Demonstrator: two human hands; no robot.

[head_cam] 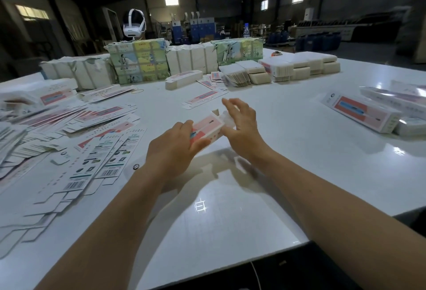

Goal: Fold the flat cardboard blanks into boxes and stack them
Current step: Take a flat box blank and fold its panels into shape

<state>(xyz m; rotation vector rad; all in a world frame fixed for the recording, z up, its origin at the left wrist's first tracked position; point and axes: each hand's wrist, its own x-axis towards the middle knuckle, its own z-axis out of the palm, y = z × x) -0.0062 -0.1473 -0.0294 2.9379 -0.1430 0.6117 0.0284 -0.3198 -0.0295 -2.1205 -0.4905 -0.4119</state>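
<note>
- One part-folded box [207,128] is held above the white table [288,151].
- Flat blanks [69,133] lie fanned at left, too overlapped to count; at least three finished boxes [364,111] lie at right.
- Left hand [175,149] grips the box's near end, fingers curled round it.
- Right hand [242,126] touches its far end, fingers spread and relaxed.
- Wrapped bundles [138,59] line the table's far side in a dim warehouse.
</note>
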